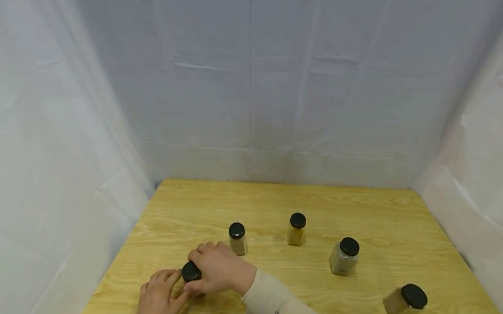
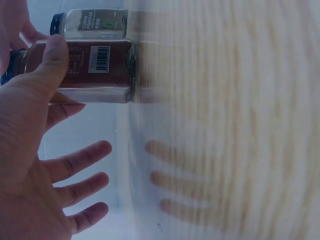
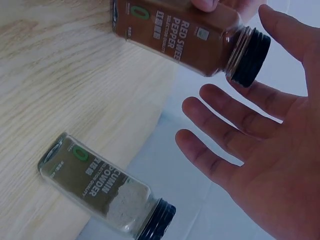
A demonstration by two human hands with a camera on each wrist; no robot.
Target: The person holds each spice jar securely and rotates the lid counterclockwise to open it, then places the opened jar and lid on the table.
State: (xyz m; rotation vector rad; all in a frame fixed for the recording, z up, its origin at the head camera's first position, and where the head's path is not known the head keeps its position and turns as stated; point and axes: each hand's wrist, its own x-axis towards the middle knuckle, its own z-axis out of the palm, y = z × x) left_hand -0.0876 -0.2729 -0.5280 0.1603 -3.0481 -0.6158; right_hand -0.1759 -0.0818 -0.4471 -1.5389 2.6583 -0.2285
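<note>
A glass spice jar labelled red sweet pepper (image 3: 185,37), with reddish-brown powder and a black lid (image 1: 191,271), stands at the table's front left. My left hand (image 1: 159,294) pinches its body between thumb and index finger, the other fingers spread, as the left wrist view shows. Around the lid is my right hand (image 1: 220,269), its fingers extended. In the right wrist view the index finger (image 3: 270,100) reaches the lid's edge, while the thumb (image 3: 285,32) is slightly apart from it. Just behind stands a cumin powder jar (image 3: 100,182) with its black lid on.
Farther right on the wooden table (image 1: 275,199) stand a jar of yellow powder (image 1: 296,235), a wider jar of pale contents (image 1: 342,261) and a jar of brownish powder (image 1: 398,304), all black-lidded. White sheeting (image 1: 253,106) encloses the back and sides.
</note>
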